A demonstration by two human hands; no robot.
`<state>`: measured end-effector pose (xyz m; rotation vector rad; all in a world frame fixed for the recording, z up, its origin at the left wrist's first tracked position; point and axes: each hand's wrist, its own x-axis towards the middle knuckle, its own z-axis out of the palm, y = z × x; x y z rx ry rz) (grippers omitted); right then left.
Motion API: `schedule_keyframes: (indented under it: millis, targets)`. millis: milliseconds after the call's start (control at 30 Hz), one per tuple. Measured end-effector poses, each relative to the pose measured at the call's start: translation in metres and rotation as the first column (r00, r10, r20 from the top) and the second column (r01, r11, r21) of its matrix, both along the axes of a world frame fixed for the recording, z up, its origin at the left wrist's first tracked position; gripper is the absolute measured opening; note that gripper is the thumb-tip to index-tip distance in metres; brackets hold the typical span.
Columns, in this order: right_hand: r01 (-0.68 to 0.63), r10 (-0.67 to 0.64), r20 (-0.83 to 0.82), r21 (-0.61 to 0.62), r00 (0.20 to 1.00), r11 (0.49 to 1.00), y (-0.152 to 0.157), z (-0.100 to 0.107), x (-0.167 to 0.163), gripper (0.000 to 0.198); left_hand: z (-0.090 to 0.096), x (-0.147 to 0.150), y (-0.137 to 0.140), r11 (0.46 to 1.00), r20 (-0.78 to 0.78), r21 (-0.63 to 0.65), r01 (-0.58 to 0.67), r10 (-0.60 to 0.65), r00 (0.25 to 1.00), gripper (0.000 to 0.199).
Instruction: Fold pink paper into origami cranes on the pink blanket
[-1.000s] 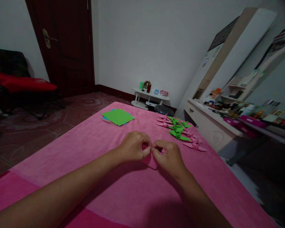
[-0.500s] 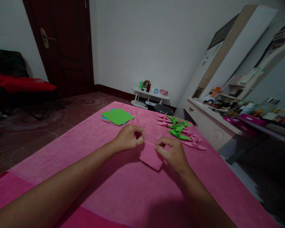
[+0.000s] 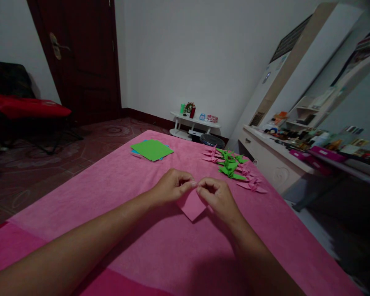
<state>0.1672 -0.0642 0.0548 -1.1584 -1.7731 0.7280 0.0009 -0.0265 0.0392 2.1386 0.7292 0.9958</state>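
Between both hands is a folded piece of pink origami paper (image 3: 192, 205), one corner pointing down toward me. My left hand (image 3: 174, 186) pinches its upper left edge, thumb against the fingers. My right hand (image 3: 216, 195) pinches the upper right edge, its fingertips almost meeting the left ones. The paper's top corner is hidden behind the fingertips. Beyond my left hand lies a stack of square paper (image 3: 152, 150), green on top with blue showing below. Past my right hand, several folded paper cranes (image 3: 231, 168), green and pink, stand clustered.
A pink cloth (image 3: 135, 242) covers the surface under my hands. On the right stands a white dresser (image 3: 274, 164) crowded with bottles and boxes. A low white shelf (image 3: 197, 120) is by the far wall. A chair with a red cover (image 3: 27, 107) stands at left.
My hands have come closer together at the paper's top. The pink paper has turned, so a corner now points toward me instead of a slanted edge.
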Motion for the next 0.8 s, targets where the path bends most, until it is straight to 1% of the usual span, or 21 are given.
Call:
schedule_keyframes:
  millis: [100,167,300,367,400,433,467,500,533,567,600,633,667,700,733,767,800]
  targets:
    - [-0.007,0.007,-0.008,-0.023,1.000,1.000,0.001,-0.004,-0.001,0.013,-0.003,0.002,-0.001,0.998,0.007,0.024,-0.059,0.058,0.998,0.029]
    - [0.000,-0.001,-0.029,-0.047,1.000,0.999,0.002,-0.006,0.001,0.013,-0.004,0.002,0.001,0.994,0.041,-0.005,-0.110,0.110,0.993,0.029]
    - [0.044,-0.048,-0.045,-0.089,0.998,0.995,0.006,-0.011,0.009,0.014,-0.008,-0.009,0.018,0.972,0.160,-0.142,-0.185,0.207,0.965,0.031]
    - [0.078,-0.082,-0.043,-0.093,0.996,0.993,0.009,-0.014,0.012,0.014,-0.010,-0.018,0.029,0.936,0.249,-0.256,-0.240,0.303,0.920,0.034]
    - [0.098,-0.102,-0.045,-0.088,0.994,0.991,0.011,-0.016,0.013,0.015,-0.012,-0.022,0.033,0.911,0.283,-0.330,-0.247,0.345,0.895,0.035]
    - [0.119,-0.123,-0.051,-0.074,0.991,0.990,0.012,-0.018,0.014,0.014,-0.013,-0.025,0.036,0.887,0.292,-0.408,-0.217,0.353,0.889,0.037]
    - [0.140,-0.143,-0.062,-0.053,0.988,0.989,0.013,-0.020,0.013,0.012,-0.015,-0.027,0.037,0.856,0.292,-0.492,-0.161,0.337,0.895,0.038]
    - [0.153,-0.155,-0.075,-0.030,0.985,0.988,0.013,-0.022,0.012,0.007,-0.016,-0.028,0.036,0.814,0.291,-0.576,-0.077,0.292,0.911,0.037]
    - [0.153,-0.152,-0.087,-0.003,0.984,0.988,0.013,-0.023,0.010,0.007,-0.016,-0.027,0.034,0.756,0.291,-0.654,0.018,0.230,0.929,0.036]
    - [0.135,-0.132,-0.094,0.027,0.987,0.990,0.013,-0.023,0.007,0.017,-0.016,-0.026,0.030,0.690,0.306,-0.715,0.114,0.163,0.938,0.035]
    - [0.098,-0.092,-0.093,0.058,0.991,0.994,0.011,-0.023,0.004,0.027,-0.015,-0.023,0.025,0.621,0.334,-0.757,0.204,0.099,0.937,0.034]
    - [0.045,-0.037,-0.086,0.086,0.996,0.995,0.010,-0.022,0.001,0.032,-0.014,-0.020,0.020,0.566,0.362,-0.777,0.275,0.044,0.931,0.034]
    - [-0.008,0.017,-0.078,0.109,0.997,0.994,0.008,-0.021,-0.001,0.032,-0.013,-0.016,0.014,0.517,0.399,-0.783,0.344,-0.006,0.917,0.032]
    - [-0.051,0.061,-0.077,0.130,0.995,0.990,0.006,-0.020,-0.003,0.026,-0.012,-0.012,0.010,0.469,0.423,-0.790,0.395,-0.050,0.905,0.030]
    - [-0.075,0.088,-0.083,0.148,0.993,0.986,0.005,-0.019,-0.005,0.018,-0.012,-0.009,0.006,0.431,0.430,-0.796,0.425,-0.091,0.898,0.026]
    - [-0.077,0.093,-0.096,0.160,0.991,0.984,0.004,-0.018,-0.006,0.011,-0.013,-0.006,0.004,0.410,0.421,-0.804,0.431,-0.119,0.899,0.024]
    - [-0.058,0.077,-0.113,0.165,0.991,0.985,0.003,-0.017,-0.006,0.011,-0.015,-0.003,0.004,0.411,0.400,-0.812,0.415,-0.127,0.908,0.022]
